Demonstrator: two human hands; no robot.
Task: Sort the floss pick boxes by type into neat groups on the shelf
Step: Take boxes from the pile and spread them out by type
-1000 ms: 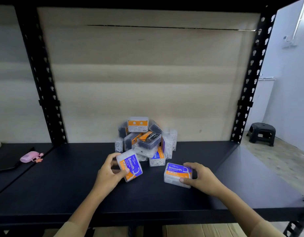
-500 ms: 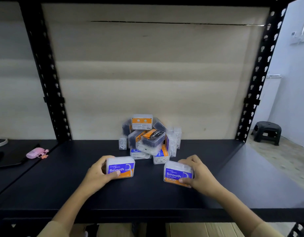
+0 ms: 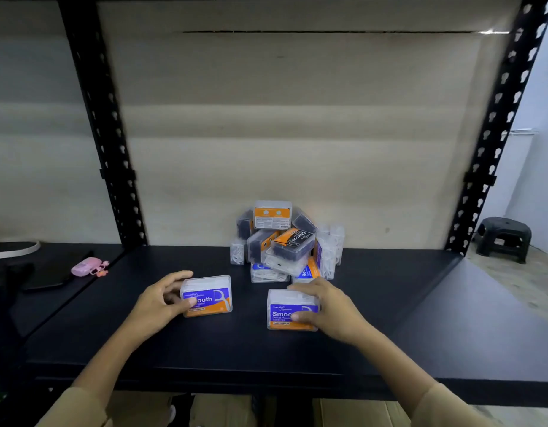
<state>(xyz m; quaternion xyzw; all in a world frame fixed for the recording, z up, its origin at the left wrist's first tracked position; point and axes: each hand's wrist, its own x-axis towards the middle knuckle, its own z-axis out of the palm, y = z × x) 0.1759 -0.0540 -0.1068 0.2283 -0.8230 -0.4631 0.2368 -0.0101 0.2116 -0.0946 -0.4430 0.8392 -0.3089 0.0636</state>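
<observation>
pink case (image 3: 87,266): small rounded plastic, far left on neighbouring shelf, not part of task.
left hand (image 3: 157,303): fingers clamped on left Smooth box (image 3: 208,296), thumb on front label, fingers over its top left edge.
left Smooth box: standing on shelf (image 3: 420,318), label facing out, left of pile.
right Smooth box (image 3: 289,309): front centre, apart from left one.
right hand (image 3: 326,306): fingers wrapped over box top, thumb pressing label.
pile (image 3: 285,241): mixed boxes heaped at back wall, charcoal box (image 3: 292,243) on top, tilted.
handling: likely light, rigid, slick clear plastic; grip short ends, avoid lids.
materials: clear rectangular cases, glossy purple-orange labels, matte black metal shelf.
</observation>
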